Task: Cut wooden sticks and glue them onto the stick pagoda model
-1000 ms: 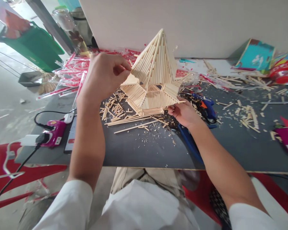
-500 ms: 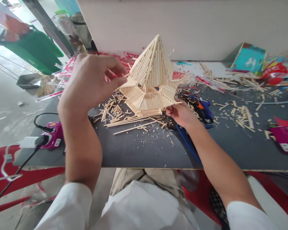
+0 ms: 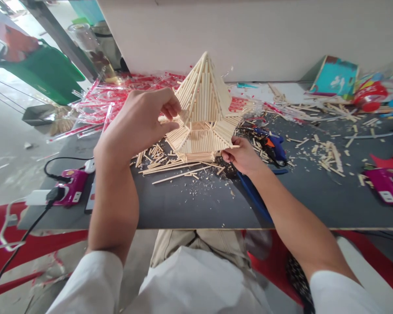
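A model pavilion [image 3: 199,139] of thin wooden sticks stands on the dark table, with a tall pointed upper roof and a wider flared lower roof. My right hand [image 3: 244,156] has its fingers closed on the lower roof's near right edge. At the left side of the upper roof is my left hand [image 3: 140,115], thumb and fingers apart with a gap between them. Whether its fingertips touch the roof I cannot tell. Cut stick pieces [image 3: 155,155] and longer loose sticks [image 3: 170,168] lie around the model's base.
Red-and-clear plastic wrappers [image 3: 144,83] pile up behind my left hand. A blue glue gun [image 3: 277,146] and a blue-handled tool [image 3: 253,196] lie right of the model. A purple power strip [image 3: 72,187] with cables sits at the left edge. More stick scraps [image 3: 332,159] are scattered on the right.
The model has turned a little and shifted slightly left in view, with my right hand still at its edge. My left hand has moved right and lower, closer to the upper roof.
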